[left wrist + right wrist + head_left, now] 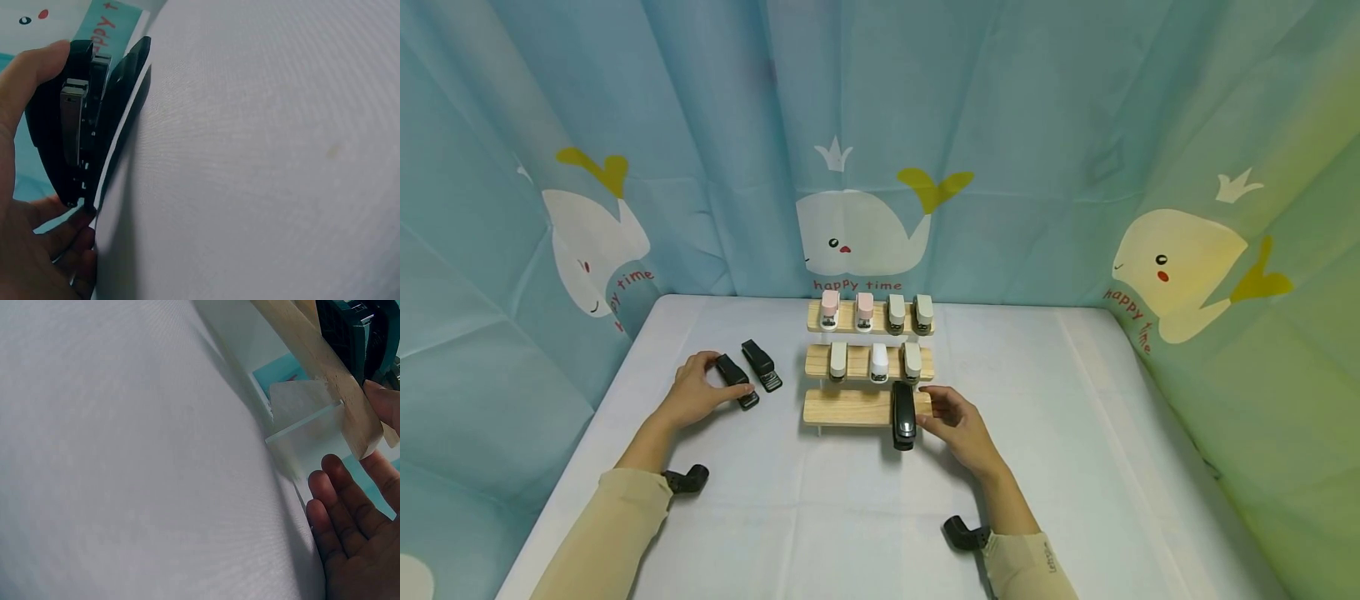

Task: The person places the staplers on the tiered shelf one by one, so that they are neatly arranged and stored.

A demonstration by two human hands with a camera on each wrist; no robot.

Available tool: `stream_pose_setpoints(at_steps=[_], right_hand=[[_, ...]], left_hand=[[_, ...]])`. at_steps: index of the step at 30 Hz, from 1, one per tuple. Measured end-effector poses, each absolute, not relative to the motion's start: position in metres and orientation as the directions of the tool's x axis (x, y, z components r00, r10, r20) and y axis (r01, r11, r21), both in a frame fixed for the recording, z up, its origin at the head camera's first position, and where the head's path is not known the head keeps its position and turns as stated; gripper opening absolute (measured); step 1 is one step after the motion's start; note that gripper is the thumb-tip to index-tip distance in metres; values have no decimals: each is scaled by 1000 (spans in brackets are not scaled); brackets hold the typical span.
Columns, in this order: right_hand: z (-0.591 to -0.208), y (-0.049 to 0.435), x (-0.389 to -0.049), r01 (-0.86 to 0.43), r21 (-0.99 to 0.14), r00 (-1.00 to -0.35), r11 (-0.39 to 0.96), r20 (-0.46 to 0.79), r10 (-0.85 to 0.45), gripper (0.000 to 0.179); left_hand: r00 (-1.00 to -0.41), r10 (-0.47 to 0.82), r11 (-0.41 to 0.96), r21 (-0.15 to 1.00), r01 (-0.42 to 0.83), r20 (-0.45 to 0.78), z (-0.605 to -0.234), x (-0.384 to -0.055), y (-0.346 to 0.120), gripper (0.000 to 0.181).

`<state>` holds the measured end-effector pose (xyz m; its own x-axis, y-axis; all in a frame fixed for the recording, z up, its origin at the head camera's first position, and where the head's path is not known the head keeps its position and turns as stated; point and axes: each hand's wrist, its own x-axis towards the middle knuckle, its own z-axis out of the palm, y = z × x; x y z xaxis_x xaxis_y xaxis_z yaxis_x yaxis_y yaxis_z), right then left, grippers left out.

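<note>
On the table at left, my left hand [694,393] grips a black stapler [735,379] between thumb and fingers. The left wrist view shows the thumb on one end of this stapler [94,125], its fingers at the hinge end. A second black stapler [762,365] lies beside it. My right hand [958,427] holds the right end of the lowest shelf of a wooden display stand [850,408], thumb in front and fingertips behind. Next to that thumb, another black stapler [903,417] rests on this shelf, overhanging its front edge.
Pink and pale grey-green small staplers [865,310] line the top shelf. On the middle shelf stand two cream ones and a white one [878,362] between them. The white-covered table [1045,467] meets a blue curtain [865,100] with whale prints at the back.
</note>
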<state>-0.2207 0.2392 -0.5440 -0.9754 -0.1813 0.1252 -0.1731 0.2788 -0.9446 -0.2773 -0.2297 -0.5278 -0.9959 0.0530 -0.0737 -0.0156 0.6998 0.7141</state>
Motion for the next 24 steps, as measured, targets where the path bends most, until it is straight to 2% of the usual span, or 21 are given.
stream_pose_setpoints(at_steps=[24], right_hand=[[-544,239,-221,-169,-949,-975,268,122,-183,47]], left_hand=[[-991,55,660,749,-57,-123,-519,-265,-231,114]])
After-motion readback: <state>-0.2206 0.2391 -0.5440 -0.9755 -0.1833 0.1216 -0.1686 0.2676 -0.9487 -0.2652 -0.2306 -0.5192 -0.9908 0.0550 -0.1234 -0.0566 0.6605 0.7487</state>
